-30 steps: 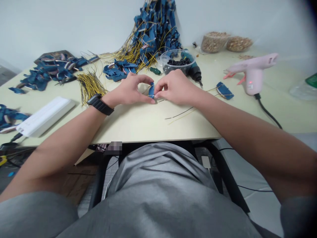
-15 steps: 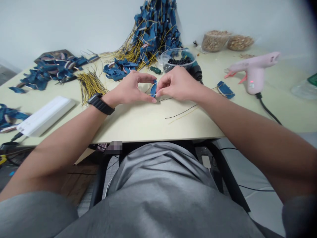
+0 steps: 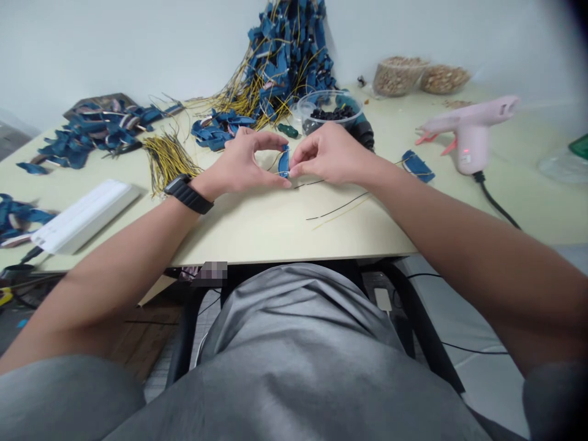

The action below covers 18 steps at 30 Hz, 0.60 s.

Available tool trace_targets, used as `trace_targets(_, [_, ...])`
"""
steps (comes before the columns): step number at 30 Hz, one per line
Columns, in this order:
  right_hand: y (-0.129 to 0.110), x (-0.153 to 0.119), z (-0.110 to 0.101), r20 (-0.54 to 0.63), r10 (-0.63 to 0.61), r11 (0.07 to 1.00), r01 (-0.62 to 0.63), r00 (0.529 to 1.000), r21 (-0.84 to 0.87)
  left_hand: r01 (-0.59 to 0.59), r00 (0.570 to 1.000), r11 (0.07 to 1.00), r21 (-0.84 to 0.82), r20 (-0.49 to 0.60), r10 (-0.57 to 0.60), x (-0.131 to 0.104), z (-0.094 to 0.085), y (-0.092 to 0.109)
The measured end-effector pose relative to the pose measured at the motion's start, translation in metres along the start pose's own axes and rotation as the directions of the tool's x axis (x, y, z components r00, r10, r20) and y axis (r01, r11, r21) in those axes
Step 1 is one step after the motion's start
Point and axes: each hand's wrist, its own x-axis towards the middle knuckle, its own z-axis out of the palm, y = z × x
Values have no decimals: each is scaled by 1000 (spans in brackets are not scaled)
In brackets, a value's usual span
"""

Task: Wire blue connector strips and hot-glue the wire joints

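My left fingers (image 3: 275, 181) grip the blue piece (image 3: 283, 162) over the tabletop (image 3: 257, 233); my right fingers (image 3: 298, 169) are closed at its edge, on what I cannot tell. Held only by tips, it could slip; loose wires (image 3: 344, 204) nearby might snag.

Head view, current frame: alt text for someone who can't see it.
A person's left hand holds a small curved blue piece over a pale table, with the right hand close against its edge. A bundle of yellow wires and a pile of blue pieces lie to the left; a pink glue gun is at right.
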Motion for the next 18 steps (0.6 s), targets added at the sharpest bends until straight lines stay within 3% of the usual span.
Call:
trace_targets(4, [0, 0, -5, 10, 32, 999, -32, 999, 31, 28, 995, 995, 96, -96, -19, -3, 2, 3])
trace_targets(8, [-4, -3, -5, -2, 92, 995, -92, 996, 35, 18, 993, 998, 58, -119, -11, -5, 7, 7])
trace_targets(18, [-13, 0, 10, -129, 95, 995, -99, 987, -23, 83, 987, 975, 208, -155, -51, -10, 20, 31])
